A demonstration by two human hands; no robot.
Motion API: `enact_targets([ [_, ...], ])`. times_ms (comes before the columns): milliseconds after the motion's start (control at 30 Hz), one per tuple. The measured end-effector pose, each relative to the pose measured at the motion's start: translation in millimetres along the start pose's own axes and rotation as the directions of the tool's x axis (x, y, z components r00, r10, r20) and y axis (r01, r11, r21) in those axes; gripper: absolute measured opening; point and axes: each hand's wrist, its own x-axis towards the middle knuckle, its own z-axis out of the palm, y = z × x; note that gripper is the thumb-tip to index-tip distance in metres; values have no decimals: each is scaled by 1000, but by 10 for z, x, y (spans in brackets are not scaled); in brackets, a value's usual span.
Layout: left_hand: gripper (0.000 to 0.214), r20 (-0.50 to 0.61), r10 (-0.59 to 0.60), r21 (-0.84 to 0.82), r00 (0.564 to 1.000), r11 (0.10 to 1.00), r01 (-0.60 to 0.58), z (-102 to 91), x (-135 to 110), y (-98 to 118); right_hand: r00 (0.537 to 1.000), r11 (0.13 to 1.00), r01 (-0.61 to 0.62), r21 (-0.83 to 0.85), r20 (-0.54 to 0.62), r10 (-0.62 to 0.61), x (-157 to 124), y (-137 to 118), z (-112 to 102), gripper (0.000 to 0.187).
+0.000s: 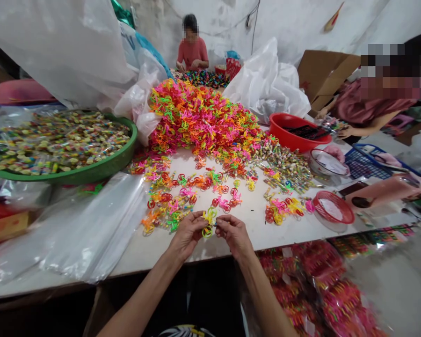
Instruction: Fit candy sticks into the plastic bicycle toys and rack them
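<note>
Head view, from where I stand: left hand point(188, 234) pinches a yellow-green plastic toy point(209, 218) on the near side of the toy pile point(203, 117); right hand point(234, 235) pinches a small part point(215, 224), unidentifiable, against it. Step in hand: apparently fitting; next move calls for steady left support

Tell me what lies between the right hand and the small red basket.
The head view shows a small pile of colourful plastic pieces there, with white tabletop between it and the right hand.

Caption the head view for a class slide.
Left hand holds a yellow toy, right hand beside it, before a colourful toy pile.
</note>
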Motion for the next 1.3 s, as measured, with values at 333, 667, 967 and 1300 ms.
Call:
enact_targets([
  [333, 33, 68, -32, 65, 997, 997, 28, -28, -58, -4, 999, 993, -35, -112, 31, 39, 4, -17, -41, 22],
  [667, 37, -11, 325, 598, 946, 760, -254, -235, 59, 238, 974, 831, 226, -509, 94, -207, 161, -4, -9, 26],
  [967, 25, 618, 428, 765, 660, -522, -377, 232, 544, 338, 819, 82, -47, -995, -86, -568, 1004, -717, -782, 28],
  [1300, 20, 630, 273, 759, 727, -412, -504, 226, 771, -74, 874, -122, -155, -980, -79, -480, 1156, -1084, -1092, 14],
])
